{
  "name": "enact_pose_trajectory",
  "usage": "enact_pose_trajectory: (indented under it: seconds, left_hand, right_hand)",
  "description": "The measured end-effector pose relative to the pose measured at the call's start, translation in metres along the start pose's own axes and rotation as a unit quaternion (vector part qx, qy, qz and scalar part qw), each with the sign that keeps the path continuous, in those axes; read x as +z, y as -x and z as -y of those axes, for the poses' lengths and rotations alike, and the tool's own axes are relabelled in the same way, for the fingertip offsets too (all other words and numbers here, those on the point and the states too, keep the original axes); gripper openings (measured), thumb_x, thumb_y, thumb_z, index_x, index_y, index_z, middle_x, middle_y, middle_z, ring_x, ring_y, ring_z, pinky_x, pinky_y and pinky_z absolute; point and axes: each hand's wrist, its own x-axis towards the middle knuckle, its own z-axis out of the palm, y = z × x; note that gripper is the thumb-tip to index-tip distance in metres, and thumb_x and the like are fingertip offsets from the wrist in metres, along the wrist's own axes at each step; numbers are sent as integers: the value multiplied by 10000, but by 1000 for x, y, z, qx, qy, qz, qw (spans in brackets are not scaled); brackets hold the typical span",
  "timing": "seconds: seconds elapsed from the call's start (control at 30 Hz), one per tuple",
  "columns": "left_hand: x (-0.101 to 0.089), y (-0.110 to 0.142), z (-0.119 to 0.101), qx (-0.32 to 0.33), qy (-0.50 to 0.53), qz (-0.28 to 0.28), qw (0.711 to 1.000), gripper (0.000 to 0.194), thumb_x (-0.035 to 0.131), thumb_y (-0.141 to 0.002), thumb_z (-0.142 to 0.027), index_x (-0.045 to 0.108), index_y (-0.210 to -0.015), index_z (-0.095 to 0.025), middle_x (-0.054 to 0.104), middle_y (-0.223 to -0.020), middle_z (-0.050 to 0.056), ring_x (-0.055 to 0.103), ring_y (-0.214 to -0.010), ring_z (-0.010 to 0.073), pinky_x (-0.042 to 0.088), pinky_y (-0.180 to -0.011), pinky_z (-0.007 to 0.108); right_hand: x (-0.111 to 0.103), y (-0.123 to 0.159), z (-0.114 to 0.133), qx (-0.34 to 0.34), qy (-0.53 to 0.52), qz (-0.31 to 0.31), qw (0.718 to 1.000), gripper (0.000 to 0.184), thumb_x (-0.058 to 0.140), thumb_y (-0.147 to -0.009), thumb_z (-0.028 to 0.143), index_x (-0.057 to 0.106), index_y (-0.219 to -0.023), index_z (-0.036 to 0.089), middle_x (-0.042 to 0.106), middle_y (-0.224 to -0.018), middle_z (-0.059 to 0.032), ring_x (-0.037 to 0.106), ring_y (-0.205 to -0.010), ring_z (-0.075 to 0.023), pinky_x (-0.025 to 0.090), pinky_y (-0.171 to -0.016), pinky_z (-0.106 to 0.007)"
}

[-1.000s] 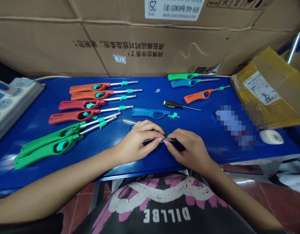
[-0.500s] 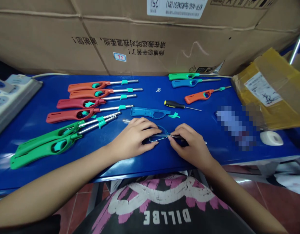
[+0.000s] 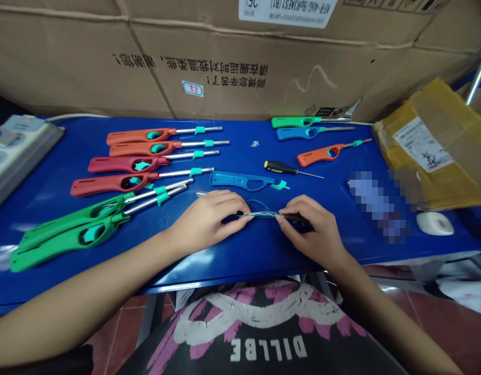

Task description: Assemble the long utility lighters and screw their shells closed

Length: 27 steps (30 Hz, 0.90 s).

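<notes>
Left hand (image 3: pixel 211 216) and right hand (image 3: pixel 312 224) sit near the front edge of the shiny blue table (image 3: pixel 263 255), around mid-length. Between them: thin pale and blue-green wire strands (image 3: pixel 261 214), just in from that edge.

Change: half a second ago the strands hung in a slack loop under spread left fingers. Now the left thumb and fingertips are closed on the left end, the hands are further apart and the strands run nearly straight. Reads as the wire being pulled out and straightened, so slack looks mostly gone; whether it's taut, can't tell.

Grip: left pinches the strands' left end; right pinches the right end, with a dark slender part (image 3: pixel 298 219) under its fingers. Whether part and strands are joined: hidden.

Direction: strands' long axis runs left-right, roughly parallel to the front edge, ends toward the side edges. No clear front or back end. A silver metal tube (image 3: pixel 201 194) pokes out past the left hand, tip toward the left edge. A blue plastic loop (image 3: pixel 259 202) shows just behind the strands.

Farther toward the back edge: blue plastic half-shell (image 3: pixel 228 180), bright teal plastic clip (image 3: pixel 280 185) by its right end, black-and-yellow screwdriver (image 3: pixel 281 166) with tip toward the right edge.
</notes>
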Motion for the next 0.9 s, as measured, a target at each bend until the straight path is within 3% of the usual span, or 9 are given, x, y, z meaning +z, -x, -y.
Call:
enact_pose_trajectory:
  seconds: [0.2, 0.43, 0.9]
  left_hand:
    - [1, 1, 6, 33, -19, 15, 999, 134, 575, -995, -189, 701, -1004, -143, 702, -1011, 79, 652, -965, 178, 526, -889, 307]
    - [8, 1, 16, 54, -7, -1, 999, 104, 612, -974, -179, 701, -1002, -132, 710, -990, 84, 635, -973, 194, 526, -896, 347]
    - [12, 1, 20, 35, 39, -16, 998, 84, 623, -966, -178, 702, -975, -151, 732, -970, 74, 690, -1030, 194, 549, -951, 341]
  right_hand:
    - [0, -4, -8, -15, 19, 61, 998, 90, 654, -912, 156, 647, -967, 226, 667, -944, -49, 660, -859, -175, 540, -757, -314]
    - [0, -9, -11, -32, 12, 56, 998, 102, 645, -921, 139, 653, -980, 221, 683, -934, -49, 660, -867, -172, 541, -772, -317]
    - [1, -10, -15, -78, 43, 79, 993, 80, 637, -946, 161, 698, -985, 193, 681, -930, -66, 638, -862, -191, 528, -774, -358]
